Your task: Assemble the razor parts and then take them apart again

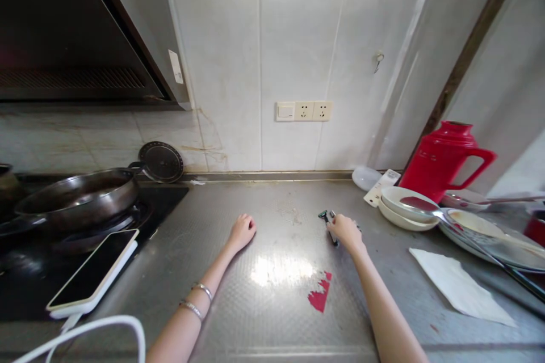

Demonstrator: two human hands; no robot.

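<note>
My left hand (243, 231) rests on the metal countertop (272, 317) in a loose fist, with nothing seen in it. My right hand (347, 231) is farther right, its fingers closed over the handle of a razor (324, 216). The razor's green-and-black head points away from me, and the handle end shows below the fingers. A small metallic tip (332, 214) pokes out beside the fingertips; what it belongs to is hidden. Nearer to me, between my arms, lies a torn red scrap (320, 294) with a jagged edge.
On the left, a white-cased phone (94, 275) with a cable lies by the cooktop (166, 210), where a pan (80, 198) sits. To the right are stacked bowls (404, 216), a red thermos jug (443, 159), plates (502, 238), a power strip (381, 188) and a white paper (460, 286).
</note>
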